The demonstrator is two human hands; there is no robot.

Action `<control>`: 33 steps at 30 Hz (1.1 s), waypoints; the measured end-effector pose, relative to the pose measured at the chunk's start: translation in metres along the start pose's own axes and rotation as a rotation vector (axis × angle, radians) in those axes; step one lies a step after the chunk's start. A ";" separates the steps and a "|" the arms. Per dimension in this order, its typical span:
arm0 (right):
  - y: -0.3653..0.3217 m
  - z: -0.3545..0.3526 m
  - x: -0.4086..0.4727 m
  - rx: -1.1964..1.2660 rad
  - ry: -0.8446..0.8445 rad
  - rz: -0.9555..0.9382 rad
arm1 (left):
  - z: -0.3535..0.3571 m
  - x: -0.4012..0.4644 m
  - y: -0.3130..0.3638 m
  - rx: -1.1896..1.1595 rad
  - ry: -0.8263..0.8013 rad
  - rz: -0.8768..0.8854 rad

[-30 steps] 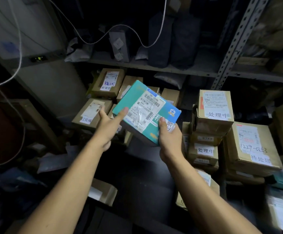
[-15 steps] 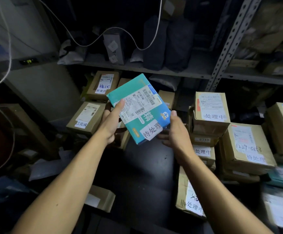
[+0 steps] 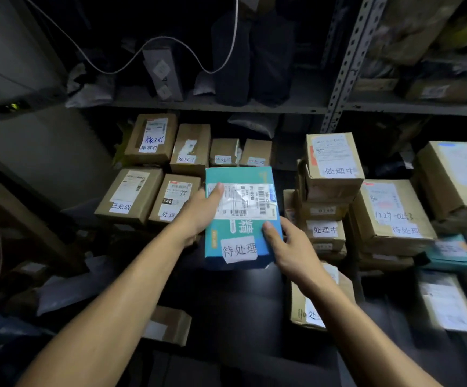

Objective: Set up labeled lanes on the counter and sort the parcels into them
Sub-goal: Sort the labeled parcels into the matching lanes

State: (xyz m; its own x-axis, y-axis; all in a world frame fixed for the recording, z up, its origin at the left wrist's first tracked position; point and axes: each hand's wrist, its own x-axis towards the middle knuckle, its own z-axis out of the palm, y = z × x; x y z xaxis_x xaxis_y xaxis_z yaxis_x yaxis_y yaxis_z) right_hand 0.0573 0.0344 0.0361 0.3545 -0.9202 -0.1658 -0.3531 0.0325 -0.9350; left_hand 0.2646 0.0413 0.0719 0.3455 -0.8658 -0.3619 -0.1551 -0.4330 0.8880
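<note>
The blue box [image 3: 240, 216] is held over the dark desk [image 3: 237, 308], between the brown parcels. The left hand [image 3: 198, 213] grasps its left edge, and the right hand [image 3: 288, 244] grasps its lower right corner. It looks stiff and rather light, so I think holding it by two opposite edges is safest.

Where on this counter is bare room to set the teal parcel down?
Bare dark counter lies below the teal parcel, between both forearms. Left, brown boxes crowd; right, stacked boxes crowd.
</note>
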 end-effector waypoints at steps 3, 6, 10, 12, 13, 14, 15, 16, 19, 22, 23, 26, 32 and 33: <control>0.014 -0.025 -0.031 0.078 -0.040 0.022 | 0.025 -0.031 0.001 0.016 -0.075 0.007; 0.028 -0.061 -0.063 0.132 -0.090 0.025 | 0.060 -0.066 0.006 0.008 -0.124 0.017; 0.053 -0.113 -0.098 0.065 -0.076 0.028 | 0.115 -0.099 0.011 0.010 -0.135 0.016; 0.066 -0.139 -0.111 0.078 -0.075 0.039 | 0.144 -0.112 0.012 0.002 -0.136 -0.002; 0.071 -0.151 -0.118 0.079 -0.074 0.037 | 0.157 -0.118 0.014 -0.002 -0.140 -0.005; 0.075 -0.163 -0.124 0.073 -0.071 0.028 | 0.170 -0.123 0.015 0.001 -0.144 -0.003; 0.079 -0.175 -0.131 0.071 -0.064 0.024 | 0.182 -0.128 0.017 0.005 -0.152 0.002; 0.083 -0.186 -0.138 0.075 -0.053 0.025 | 0.194 -0.132 0.019 0.008 -0.164 0.007; 0.096 -0.217 -0.156 0.091 0.007 0.049 | 0.228 -0.141 0.025 -0.021 -0.216 0.012; 0.109 -0.239 -0.167 0.117 0.075 0.080 | 0.262 -0.143 0.028 -0.062 -0.261 -0.003; 0.112 -0.245 -0.169 0.123 0.092 0.094 | 0.273 -0.144 0.027 -0.077 -0.272 -0.017; 0.126 -0.261 -0.174 0.129 0.132 0.126 | 0.299 -0.138 0.019 -0.119 -0.291 -0.057; 0.159 -0.277 -0.170 0.095 0.166 0.191 | 0.339 -0.126 -0.002 -0.089 -0.269 -0.086; 0.164 -0.277 -0.168 0.089 0.164 0.204 | 0.344 -0.124 -0.006 -0.074 -0.261 -0.089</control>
State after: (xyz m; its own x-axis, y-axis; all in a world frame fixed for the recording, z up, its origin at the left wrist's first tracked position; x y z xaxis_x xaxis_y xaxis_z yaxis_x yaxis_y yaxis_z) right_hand -0.3005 0.0867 -0.0029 0.1365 -0.9417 -0.3074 -0.3228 0.2511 -0.9125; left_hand -0.0959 0.0650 0.0137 0.1036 -0.8648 -0.4912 -0.0638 -0.4986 0.8645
